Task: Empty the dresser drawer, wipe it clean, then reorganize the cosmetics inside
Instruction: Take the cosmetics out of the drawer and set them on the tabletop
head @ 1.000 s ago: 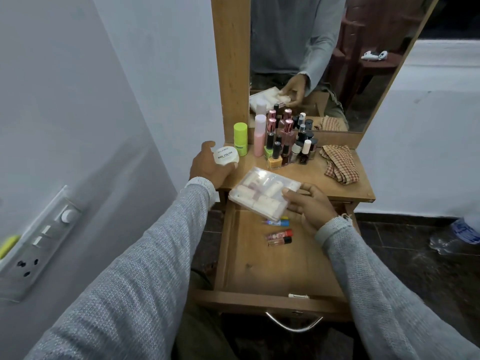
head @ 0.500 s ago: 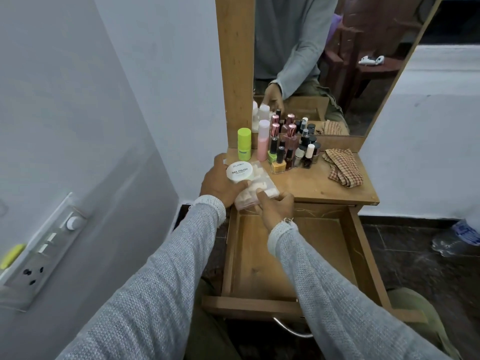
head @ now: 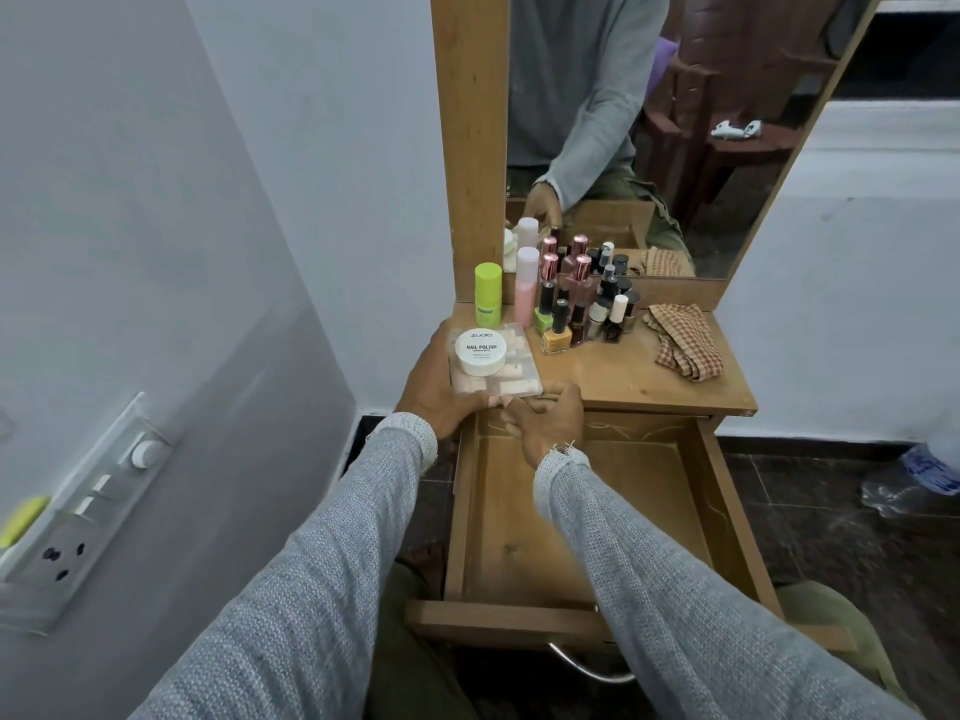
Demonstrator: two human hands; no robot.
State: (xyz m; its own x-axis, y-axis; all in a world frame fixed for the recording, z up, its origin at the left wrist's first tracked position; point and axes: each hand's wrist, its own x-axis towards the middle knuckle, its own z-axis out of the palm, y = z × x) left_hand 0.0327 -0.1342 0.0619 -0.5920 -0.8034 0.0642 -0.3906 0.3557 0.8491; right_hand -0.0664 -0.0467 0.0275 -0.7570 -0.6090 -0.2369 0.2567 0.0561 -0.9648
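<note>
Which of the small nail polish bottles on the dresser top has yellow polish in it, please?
The square yellow bottle with a black cap, frontmost in the cluster, nearest the clear plastic box; its neighbours are green, dark or pale.

The left hand (head: 434,392) holds a clear plastic box (head: 498,374) from its left side and underneath, with a white round jar (head: 480,350) labelled nail polish sitting on top of the box. The right hand (head: 545,423) touches the box's near edge with its fingertips, just right of the left hand. Below both hands the drawer (head: 587,517) stands pulled out, its wooden floor bare where visible. Beyond the hands, on the bench (head: 623,376), stand a green bottle (head: 488,296), a pink bottle (head: 525,288) and a cluster of nail polish bottles (head: 582,314). Further right of them lies a checked cloth (head: 685,348).
</note>
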